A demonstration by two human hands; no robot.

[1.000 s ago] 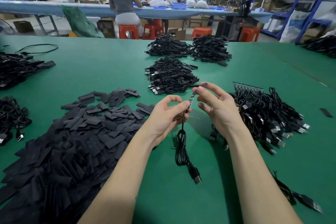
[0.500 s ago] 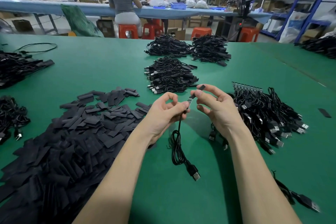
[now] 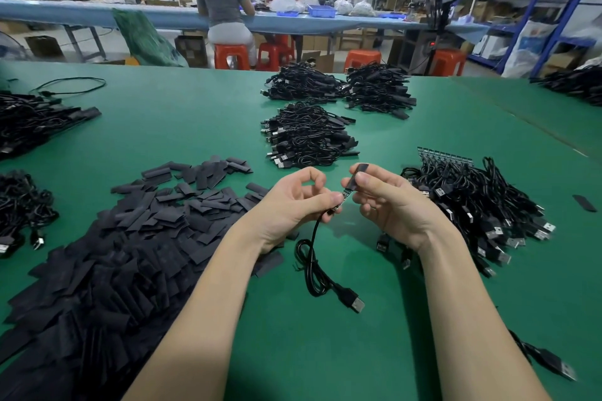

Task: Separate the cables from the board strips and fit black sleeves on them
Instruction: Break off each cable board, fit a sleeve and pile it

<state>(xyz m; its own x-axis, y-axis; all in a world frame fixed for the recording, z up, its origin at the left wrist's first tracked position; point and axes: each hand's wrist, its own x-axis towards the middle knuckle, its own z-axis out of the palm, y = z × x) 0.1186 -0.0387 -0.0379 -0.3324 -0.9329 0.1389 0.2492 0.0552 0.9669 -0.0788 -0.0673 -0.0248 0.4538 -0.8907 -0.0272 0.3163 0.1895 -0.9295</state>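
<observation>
Cable (image 3: pixel 312 257): black, its board end pinched in the left hand (image 3: pixel 293 205), the rest hanging in a loop down to the green worktop (image 3: pixel 358 352), USB plug (image 3: pixel 353 301) lying at 6 o'clock of the hands.
Black sleeve (image 3: pixel 356 176): held by the right hand (image 3: pixel 391 202) between thumb and fingers, its lower end over the tip of the cable's small board, tilted toward 1 o'clock.
Left grip: narrow, thumb and forefinger closed on the cable end.
Right grip: narrow, closed on the sleeve.
Sleeve pile (image 3: pixel 114 254): loose flat black pieces at 9 o'clock of the hands.
Cables on board strip (image 3: pixel 482 205): heap at 3 o'clock.
Cable bundles (image 3: pixel 306 137): at 12 o'clock.
</observation>
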